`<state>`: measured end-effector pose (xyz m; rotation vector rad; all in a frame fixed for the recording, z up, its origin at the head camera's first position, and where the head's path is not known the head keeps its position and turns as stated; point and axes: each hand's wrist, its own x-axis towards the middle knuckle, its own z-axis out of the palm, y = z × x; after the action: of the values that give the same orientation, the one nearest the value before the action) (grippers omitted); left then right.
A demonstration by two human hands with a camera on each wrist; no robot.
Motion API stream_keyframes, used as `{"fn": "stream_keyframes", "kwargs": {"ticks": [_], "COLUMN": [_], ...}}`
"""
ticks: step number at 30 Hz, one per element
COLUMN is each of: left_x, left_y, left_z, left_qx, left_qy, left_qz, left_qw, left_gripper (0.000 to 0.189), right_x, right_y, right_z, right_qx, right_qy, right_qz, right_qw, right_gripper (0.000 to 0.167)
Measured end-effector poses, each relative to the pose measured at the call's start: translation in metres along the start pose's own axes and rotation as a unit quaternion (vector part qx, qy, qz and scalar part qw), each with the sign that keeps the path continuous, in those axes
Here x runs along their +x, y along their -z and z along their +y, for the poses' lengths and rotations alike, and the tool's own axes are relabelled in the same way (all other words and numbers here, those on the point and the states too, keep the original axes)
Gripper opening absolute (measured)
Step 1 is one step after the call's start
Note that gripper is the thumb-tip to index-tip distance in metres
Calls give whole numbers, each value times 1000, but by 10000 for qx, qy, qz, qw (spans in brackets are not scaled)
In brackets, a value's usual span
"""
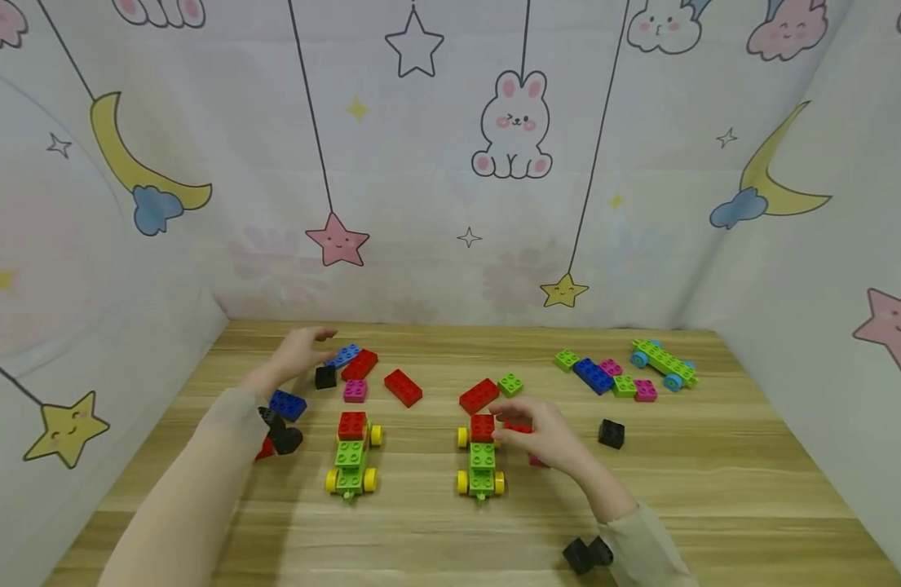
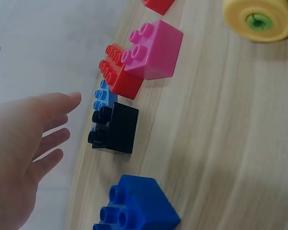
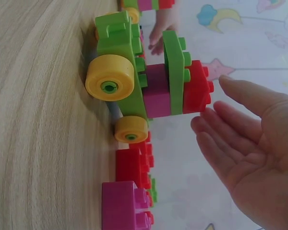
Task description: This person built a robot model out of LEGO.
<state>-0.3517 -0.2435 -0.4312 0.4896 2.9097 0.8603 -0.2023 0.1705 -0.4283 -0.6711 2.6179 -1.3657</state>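
Observation:
My left hand (image 1: 298, 356) hovers at the table's back left, fingers loosely spread and holding nothing. Near its fingertips lie a light blue brick (image 1: 345, 355) and a black brick (image 2: 122, 128); a dark blue brick (image 2: 146, 203) sits below its wrist. My right hand (image 3: 252, 143) has relaxed, parted fingers beside the red brick (image 3: 194, 88) topping the right toy car (image 1: 483, 469). That car stacks a magenta brick (image 3: 156, 91) and a green brick on a green base with yellow wheels. A similar left car (image 1: 350, 465) stands between the hands, also red-topped.
Loose red bricks (image 1: 403, 388), a pink brick (image 1: 355, 391) and a green brick (image 1: 510, 384) lie behind the cars. At back right are several bricks and a green wheeled base (image 1: 664, 364). Another black brick (image 1: 611, 434) lies right of my right hand. A patterned cloth (image 1: 421, 163) encloses the table.

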Motion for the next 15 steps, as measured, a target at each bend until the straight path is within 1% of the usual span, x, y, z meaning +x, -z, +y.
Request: {"fn": "stream_keyframes", "kwargs": {"ticks": [5, 11, 15], "left_x": [3, 8, 9], "left_y": [-5, -12, -14], "left_z": [-2, -6, -7], "left_qx": [-94, -28, -1], "left_qy": [96, 190, 221], "left_qz": [-101, -249, -297], "left_qw": [9999, 9995, 9993], "left_gripper": [50, 50, 49], "right_x": [0, 0, 0], "right_y": [0, 0, -1], "right_z": [0, 0, -1], "right_qx": [20, 6, -19], "right_qy": [-8, -2, 14], "right_qz": [-6, -30, -75], "right_qw": [10000, 10000, 10000], "right_gripper": [39, 39, 39]}}
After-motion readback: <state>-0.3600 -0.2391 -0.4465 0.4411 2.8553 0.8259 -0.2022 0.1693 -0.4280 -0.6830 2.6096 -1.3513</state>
